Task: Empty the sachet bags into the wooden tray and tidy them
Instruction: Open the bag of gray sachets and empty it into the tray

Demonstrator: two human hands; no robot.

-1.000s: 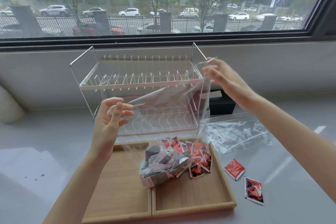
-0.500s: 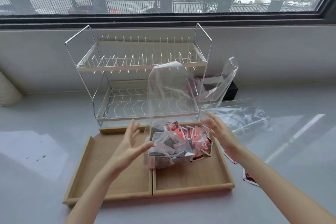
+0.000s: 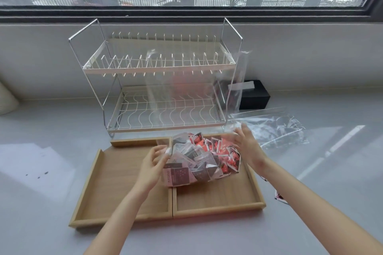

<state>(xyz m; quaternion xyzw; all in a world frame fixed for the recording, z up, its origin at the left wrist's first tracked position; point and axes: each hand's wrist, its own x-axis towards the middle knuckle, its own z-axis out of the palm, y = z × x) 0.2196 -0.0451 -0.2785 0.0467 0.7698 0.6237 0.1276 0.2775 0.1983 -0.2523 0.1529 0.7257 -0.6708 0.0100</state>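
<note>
- Wooden tray (image 3: 132, 188): pale wood with low walls and two compartments side by side, lying on the grey table (image 3: 41, 172) just in front of the dish rack.
- Pile of sachets (image 3: 204, 159): small flat packets, some red with white edges, others dark grey or silvery. They are heaped at the far end of the right compartment and spill over the divider on the left.
- Clear bag (image 3: 186, 93): thin, see-through plastic standing upright above the pile, its lower part still around the sachets and its top loose in front of the rack.
- Left hand (image 3: 153, 163): fingers bent, pressed against the left side of the pile; a firm grasp cannot be told.
- Right hand (image 3: 246, 147): fingers spread and relaxed, against the right side of the pile through the plastic.
- Second bag (image 3: 271, 126): crumpled clear plastic lying on the table, right of the tray.
- Loose sachet (image 3: 280, 198): on the table near the right forearm.
- Dish rack (image 3: 157, 68): two-tier wire frame, far side of the tray.
</note>
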